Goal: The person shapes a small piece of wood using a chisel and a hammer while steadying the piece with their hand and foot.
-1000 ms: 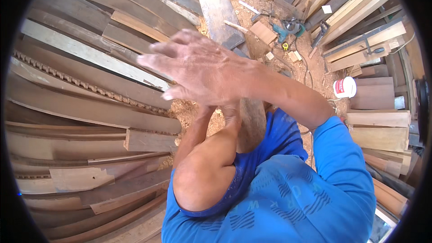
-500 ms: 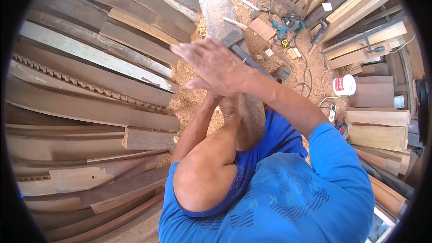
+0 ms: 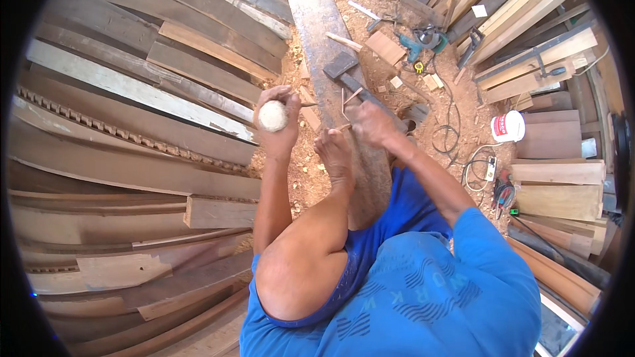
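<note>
Boards (image 3: 218, 135), many, long, brown and grey, ranged side by side across the left; among them one white-painted board (image 3: 139, 89) and one with a notched edge (image 3: 132, 129). Left hand (image 3: 286, 133): raised beside the plank, closed around a tool with a round, pale end (image 3: 273, 116), that end facing up; a narrow dark piece projects right of the fist, whether part of the same tool cannot be told. Shavings (image 3: 301, 178), pale, scattered on the ground. Plank (image 3: 314, 13), long and worn, running away from the person. Bare foot (image 3: 336, 158), set on the plank, between the two hands. Hammer-like tool (image 3: 340, 65), dark block head, lying on the plank; pale stick (image 3: 344, 41) just beyond it. Thin wooden strips (image 3: 344, 102), above the plank, at the fingers of the right hand (image 3: 370, 124); that hand well apart from the left, fingers curled, blurred; whether it grips the strips cannot be told. Flat wood block (image 3: 385, 47), on the ground right of the plank. Yellow tape measure (image 3: 419, 67), near a teal power tool (image 3: 411, 45). Cable (image 3: 452, 102), black, looped. Power strip (image 3: 491, 168), white. Bucket (image 3: 507, 126), white with red label, beside stacked boards.
</note>
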`<action>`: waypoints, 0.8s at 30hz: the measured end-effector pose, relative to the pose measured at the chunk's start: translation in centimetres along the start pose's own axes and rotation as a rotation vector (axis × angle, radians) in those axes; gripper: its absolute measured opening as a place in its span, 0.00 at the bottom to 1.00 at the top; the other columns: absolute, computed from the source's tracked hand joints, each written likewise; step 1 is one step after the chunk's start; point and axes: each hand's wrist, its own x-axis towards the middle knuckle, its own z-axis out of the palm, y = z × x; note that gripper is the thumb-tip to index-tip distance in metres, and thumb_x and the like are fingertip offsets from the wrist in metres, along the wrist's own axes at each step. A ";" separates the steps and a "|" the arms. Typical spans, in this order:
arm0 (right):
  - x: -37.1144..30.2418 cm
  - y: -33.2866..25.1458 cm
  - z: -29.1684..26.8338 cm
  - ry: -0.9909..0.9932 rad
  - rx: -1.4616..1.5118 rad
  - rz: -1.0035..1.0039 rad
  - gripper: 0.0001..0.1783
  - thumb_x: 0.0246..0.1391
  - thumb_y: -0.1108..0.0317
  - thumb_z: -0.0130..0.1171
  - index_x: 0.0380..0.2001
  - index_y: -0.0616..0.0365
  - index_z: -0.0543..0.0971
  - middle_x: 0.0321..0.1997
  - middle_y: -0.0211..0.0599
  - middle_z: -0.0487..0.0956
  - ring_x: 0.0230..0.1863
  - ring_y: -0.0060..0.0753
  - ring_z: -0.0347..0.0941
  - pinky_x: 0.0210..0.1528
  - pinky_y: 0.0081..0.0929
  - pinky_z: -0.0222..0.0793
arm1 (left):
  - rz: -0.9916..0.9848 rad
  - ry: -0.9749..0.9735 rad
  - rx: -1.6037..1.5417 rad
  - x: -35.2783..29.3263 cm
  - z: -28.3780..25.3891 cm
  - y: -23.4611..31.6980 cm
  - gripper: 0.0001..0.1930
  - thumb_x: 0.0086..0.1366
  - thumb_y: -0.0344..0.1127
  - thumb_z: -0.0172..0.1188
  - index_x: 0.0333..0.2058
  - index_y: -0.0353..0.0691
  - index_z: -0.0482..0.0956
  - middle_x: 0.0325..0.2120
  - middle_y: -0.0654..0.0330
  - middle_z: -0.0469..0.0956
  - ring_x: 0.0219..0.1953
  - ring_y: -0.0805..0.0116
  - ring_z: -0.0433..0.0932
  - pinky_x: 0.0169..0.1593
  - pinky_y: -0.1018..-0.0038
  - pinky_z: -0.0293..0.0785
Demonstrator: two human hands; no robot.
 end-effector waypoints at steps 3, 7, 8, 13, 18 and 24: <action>0.7 0.3 6.6 0.207 0.295 -0.116 0.13 0.54 0.65 0.56 0.42 0.57 0.78 0.39 0.49 0.78 0.42 0.51 0.76 0.44 0.40 0.72 | 0.005 0.058 0.100 0.1 -0.8 1.7 0.09 0.59 0.26 0.65 0.38 0.34 0.77 0.33 0.62 0.77 0.35 0.77 0.74 0.41 0.79 0.71; 2.0 0.7 6.1 0.182 0.341 -0.078 0.10 0.50 0.70 0.61 0.38 0.57 0.80 0.35 0.49 0.79 0.40 0.50 0.77 0.43 0.39 0.72 | 0.022 0.069 0.135 -0.2 -2.6 2.5 0.09 0.60 0.25 0.64 0.39 0.33 0.76 0.32 0.62 0.76 0.36 0.77 0.74 0.41 0.79 0.72; 2.1 0.8 5.3 0.180 0.343 -0.074 0.10 0.50 0.70 0.61 0.38 0.57 0.80 0.35 0.49 0.79 0.40 0.50 0.77 0.43 0.39 0.72 | -0.005 0.075 0.123 -0.2 -2.8 2.4 0.09 0.60 0.25 0.63 0.39 0.33 0.76 0.32 0.62 0.76 0.35 0.77 0.74 0.41 0.79 0.72; 2.3 1.6 4.5 0.068 0.378 -0.231 0.08 0.49 0.69 0.58 0.34 0.56 0.79 0.29 0.47 0.80 0.32 0.51 0.78 0.34 0.45 0.71 | 0.058 0.072 0.203 0.1 -3.7 1.3 0.08 0.60 0.23 0.62 0.39 0.33 0.76 0.31 0.63 0.75 0.34 0.77 0.73 0.39 0.79 0.71; 1.6 1.7 5.5 0.072 0.286 -0.214 0.08 0.50 0.68 0.57 0.34 0.56 0.79 0.29 0.47 0.80 0.34 0.52 0.78 0.35 0.44 0.72 | 0.005 0.052 0.156 0.1 -2.9 1.5 0.08 0.60 0.23 0.62 0.39 0.33 0.76 0.32 0.63 0.76 0.35 0.77 0.73 0.40 0.79 0.71; 1.6 1.2 6.1 0.163 0.312 -0.197 0.10 0.53 0.61 0.57 0.33 0.55 0.79 0.33 0.48 0.80 0.36 0.53 0.77 0.37 0.44 0.73 | 0.047 0.043 0.123 0.3 -2.5 2.7 0.08 0.60 0.24 0.63 0.39 0.33 0.76 0.34 0.62 0.76 0.36 0.77 0.73 0.41 0.79 0.72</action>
